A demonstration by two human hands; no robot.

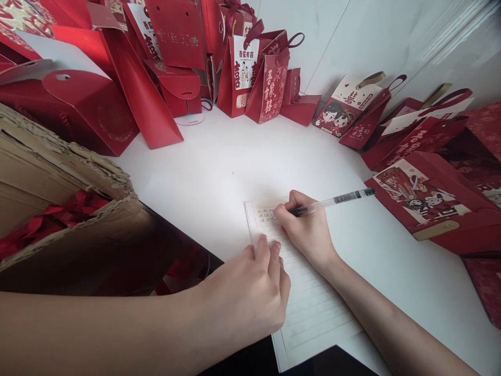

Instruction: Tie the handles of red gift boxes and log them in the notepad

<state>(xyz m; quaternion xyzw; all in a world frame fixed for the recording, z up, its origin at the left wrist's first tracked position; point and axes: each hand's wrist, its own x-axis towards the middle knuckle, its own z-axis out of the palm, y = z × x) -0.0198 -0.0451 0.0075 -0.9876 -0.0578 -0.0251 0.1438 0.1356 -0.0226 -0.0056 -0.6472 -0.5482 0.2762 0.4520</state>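
A clear pen with a black cap end (350, 196) is pinched in my right hand (310, 232), its barrel slanting up to the right. My fingers cover the pen's tip, which is at the top of a ruled notepad (313, 318). A few short lines of handwritten characters show at the pad's upper left. My left hand (246, 292) lies across the pad's left edge, fingers slightly bent and resting on the paper, with nothing held. The pad sits on a white table (188, 177), its lower end reaching the front edge.
Red gift boxes (270, 91) with gold and white print line the back and left of the table. More boxes (418, 198) stand and lean along the right. At left is an open cardboard carton (66, 156) with red ribbon-like material (50, 222) inside. A white wall rises behind.
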